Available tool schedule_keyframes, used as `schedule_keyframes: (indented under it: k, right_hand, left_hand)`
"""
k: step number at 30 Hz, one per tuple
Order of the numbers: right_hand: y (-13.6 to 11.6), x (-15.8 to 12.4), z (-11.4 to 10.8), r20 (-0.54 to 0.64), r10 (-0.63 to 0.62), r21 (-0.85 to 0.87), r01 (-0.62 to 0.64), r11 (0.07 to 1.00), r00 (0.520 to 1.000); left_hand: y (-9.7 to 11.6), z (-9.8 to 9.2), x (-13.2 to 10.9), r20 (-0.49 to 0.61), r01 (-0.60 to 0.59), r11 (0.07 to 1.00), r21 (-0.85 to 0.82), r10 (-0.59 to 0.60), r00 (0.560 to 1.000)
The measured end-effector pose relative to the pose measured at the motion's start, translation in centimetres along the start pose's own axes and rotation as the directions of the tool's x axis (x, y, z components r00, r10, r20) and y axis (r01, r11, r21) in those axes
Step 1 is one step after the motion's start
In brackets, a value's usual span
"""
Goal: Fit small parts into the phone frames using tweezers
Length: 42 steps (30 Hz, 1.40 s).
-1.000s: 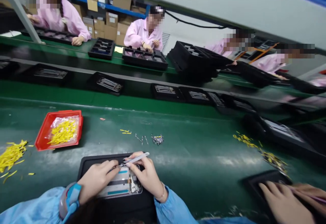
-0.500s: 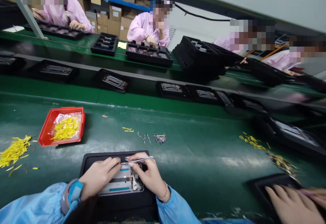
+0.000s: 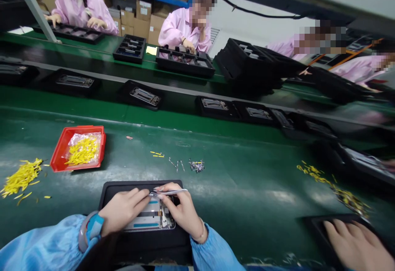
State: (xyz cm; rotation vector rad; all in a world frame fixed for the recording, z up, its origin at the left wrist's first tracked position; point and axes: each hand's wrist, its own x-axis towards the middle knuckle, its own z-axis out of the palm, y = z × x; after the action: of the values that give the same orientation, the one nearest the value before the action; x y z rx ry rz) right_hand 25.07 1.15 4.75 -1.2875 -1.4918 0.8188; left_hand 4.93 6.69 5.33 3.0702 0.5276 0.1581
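A black tray (image 3: pixel 111 188) lies on the green bench right in front of me, with a phone frame (image 3: pixel 151 220) in it showing metal and blue strips. My left hand (image 3: pixel 123 210) rests on the frame's left part, fingers curled, fingertips pressed near its top edge. My right hand (image 3: pixel 182 211) is closed on metal tweezers (image 3: pixel 169 192), whose tips point left and meet my left fingertips over the frame's top. Both sleeves are light blue, and a blue band (image 3: pixel 91 230) circles my left wrist.
A red bin (image 3: pixel 60 149) of yellow bits sits to the left, with a loose yellow pile (image 3: pixel 20 178) beside it. Small metal parts (image 3: pixel 196 165) lie beyond the tray. Another person's hand (image 3: pixel 354 244) rests on a tray at lower right. Conveyor trays (image 3: pixel 143 96) and pink-coated workers are beyond.
The tweezers have tilted flatter and lower over the frame's top edge. My view has dropped a little, so everything sits higher in frame. The neighbour's hand shifted slightly.
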Motion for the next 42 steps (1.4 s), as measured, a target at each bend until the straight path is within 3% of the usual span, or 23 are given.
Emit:
schedule_keyframes:
  k: [6, 13, 19, 24, 30, 33, 35, 37, 39, 42]
  right_hand:
    - [-0.1, 0.2, -0.1, -0.005, -0.015, 0.012, 0.015, 1.000, 1.000]
    - [-0.3, 0.3, -0.2, -0.016, -0.059, 0.005, 0.059, 0.998, 0.998]
    - [-0.4, 0.4, -0.1, 0.001, -0.044, 0.004, 0.044, 0.999, 0.999]
    - [-0.1, 0.3, 0.2, 0.023, 0.001, -0.041, 0.000, 0.999, 1.000]
    - [0.0, 0.6, 0.6, -0.011, 0.055, -0.001, -0.055, 0.998, 0.998]
    - [0.1, 0.6, 0.9, -0.025, 0.092, 0.045, -0.091, 0.995, 0.995]
    - [0.3, 0.3, 1.4, -0.033, 0.098, 0.098, -0.095, 0.991, 0.995]
    - [0.7, 0.2, 1.6, -0.117, 0.082, 0.179, -0.060, 0.982, 0.990]
    - [1.2, 0.6, 0.9, -0.298, 0.070, 0.253, 0.008, 0.967, 0.952]
    - [1.3, 2.8, -3.7, -0.585, 0.143, 0.239, 0.002, 0.971, 0.798]
  left_hand:
    - [0.4, -0.2, 0.4, 0.098, -0.032, 0.998, 0.056, 0.026, 0.995]
    - [0.1, -0.3, 0.4, 0.124, -0.036, 0.997, 0.068, 0.027, 0.992]
    - [0.0, -0.1, 0.3, 0.073, -0.005, 1.000, -0.002, 0.005, 0.997]
    - [-0.2, 1.2, -0.5, 0.047, 0.014, 1.000, -0.015, -0.014, 0.999]
    - [-1.2, 2.2, -0.9, -0.156, 0.044, 0.988, -0.149, -0.068, 0.985]
    - [-1.5, 1.6, -0.4, -0.218, 0.107, 0.954, -0.280, -0.172, 0.961]
    - [-1.7, 1.5, -0.2, -0.173, 0.195, 0.915, -0.353, -0.268, 0.948]
    - [-1.9, 1.7, -0.2, -0.126, 0.248, 0.889, -0.386, -0.317, 0.940]
    - [-2.2, 2.3, -0.3, -0.153, 0.206, 0.900, -0.384, -0.282, 0.947]
    - [-2.5, 3.1, -0.5, -0.243, 0.089, 0.941, -0.327, -0.175, 0.954]
